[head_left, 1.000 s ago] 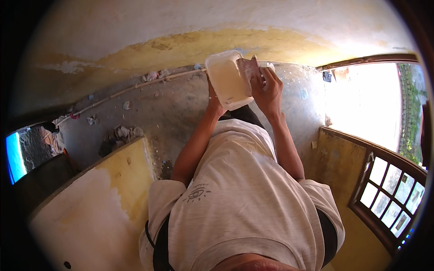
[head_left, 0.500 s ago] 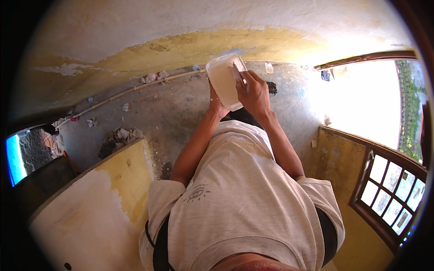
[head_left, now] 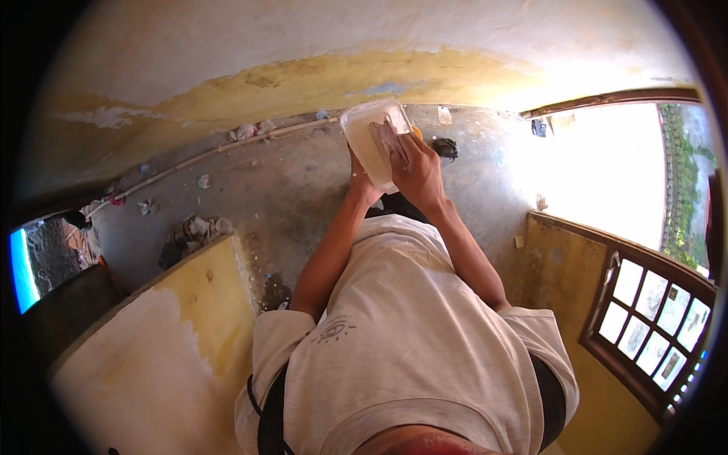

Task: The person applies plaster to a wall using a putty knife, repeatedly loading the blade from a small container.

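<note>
My left hand (head_left: 365, 184) supports a translucent white plastic tub (head_left: 346, 125) from its near left side, with the fingers partly hidden beneath it. Pale cream paste (head_left: 367, 154) lies inside the tub, which is tilted. In my right hand (head_left: 419, 174) is a flat putty scraper (head_left: 391, 139) with a reddish-brown, white-smeared face, held over the tub's right part. My fingers wrap round its near end. Whether the scraper touches the paste, I cannot tell.
Ahead rises a wall (head_left: 303, 80) with patchy white and yellow paint. A long pole (head_left: 205, 158) lies along its foot. Rubbish (head_left: 199, 231) and a black object (head_left: 446, 147) are on the concrete floor. A low partition (head_left: 205, 296) stands left; a bright doorway (head_left: 599, 174) and paned window (head_left: 654, 322) are right.
The scraper has turned so that its broad face shows over the tub. Tub and both hands sit slightly lower in view, and the black object is now uncovered beside my right hand.
</note>
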### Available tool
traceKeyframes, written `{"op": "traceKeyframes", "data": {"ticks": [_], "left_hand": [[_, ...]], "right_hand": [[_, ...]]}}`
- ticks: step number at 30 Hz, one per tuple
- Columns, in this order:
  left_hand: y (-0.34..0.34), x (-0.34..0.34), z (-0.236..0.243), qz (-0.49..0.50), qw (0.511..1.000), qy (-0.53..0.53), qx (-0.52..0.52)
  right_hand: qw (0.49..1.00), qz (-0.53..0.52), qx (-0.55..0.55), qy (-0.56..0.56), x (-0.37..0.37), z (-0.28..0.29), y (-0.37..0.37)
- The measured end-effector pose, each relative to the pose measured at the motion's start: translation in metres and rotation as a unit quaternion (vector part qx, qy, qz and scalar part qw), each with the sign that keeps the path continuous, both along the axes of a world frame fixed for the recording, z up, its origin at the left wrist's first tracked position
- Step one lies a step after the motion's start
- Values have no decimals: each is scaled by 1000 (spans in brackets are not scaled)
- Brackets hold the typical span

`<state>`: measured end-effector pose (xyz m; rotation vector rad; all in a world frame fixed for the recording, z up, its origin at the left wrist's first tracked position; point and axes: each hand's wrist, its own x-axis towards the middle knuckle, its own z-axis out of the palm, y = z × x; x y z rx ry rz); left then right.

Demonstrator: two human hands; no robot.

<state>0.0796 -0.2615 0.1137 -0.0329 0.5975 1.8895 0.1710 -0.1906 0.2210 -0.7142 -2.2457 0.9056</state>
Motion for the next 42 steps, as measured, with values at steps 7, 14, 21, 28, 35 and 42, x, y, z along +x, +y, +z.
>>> {"op": "traceKeyframes", "data": {"ticks": [7, 14, 21, 28, 35, 42], "left_hand": [[1, 14, 1, 21, 997, -52, 57], [22, 28, -6, -11, 997, -59, 50], [51, 45, -14, -35, 999, 19, 4], [101, 96, -21, -42, 998, 33, -17], [177, 170, 2, -106, 993, 42, 26], [235, 239, -26, -140, 990, 17, 9]], "right_hand": [[1000, 6, -10, -16, 10, -1, 3], [999, 11, -18, -37, 25, -5, 26], [994, -60, -21, -86, 57, 3, 64], [994, -52, -62, -75, 113, 13, 120], [996, -62, -45, -41, 199, 13, 179], [993, -94, -52, -41, 272, -1, 221]]}}
